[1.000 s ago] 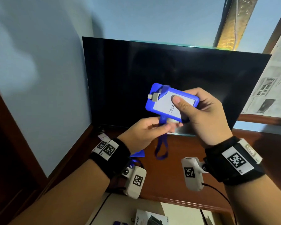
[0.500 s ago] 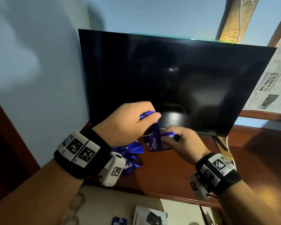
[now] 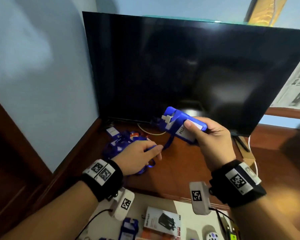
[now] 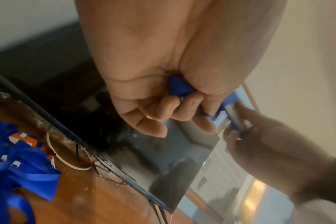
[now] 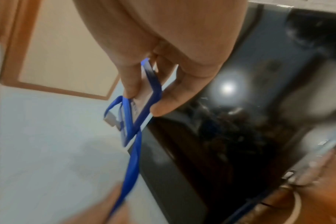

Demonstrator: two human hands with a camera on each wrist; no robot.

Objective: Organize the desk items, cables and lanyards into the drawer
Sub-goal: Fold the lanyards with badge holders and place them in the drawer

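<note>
My right hand (image 3: 199, 130) grips a blue badge holder (image 3: 178, 125) with a white card in it, held above the wooden desk (image 3: 189, 167) in front of the monitor. The holder (image 5: 142, 103) is pinched between thumb and fingers in the right wrist view. Its blue lanyard strap (image 3: 168, 144) runs down to my left hand (image 3: 151, 151), whose curled fingers hold the strap (image 4: 179, 87). A pile of blue lanyards and badges (image 3: 121, 141) lies on the desk at the left, behind my left hand.
A large black monitor (image 3: 189, 66) stands at the back of the desk, with cables (image 3: 151, 131) under it. An open drawer below holds a boxed item (image 3: 163, 220), a blue badge holder (image 3: 128, 226) and small gadgets. A wall closes the left side.
My right hand has lifted the badge holder up and to the right from the desk. My left hand has dropped lower with the strap. The head view has tilted down, showing the drawer.
</note>
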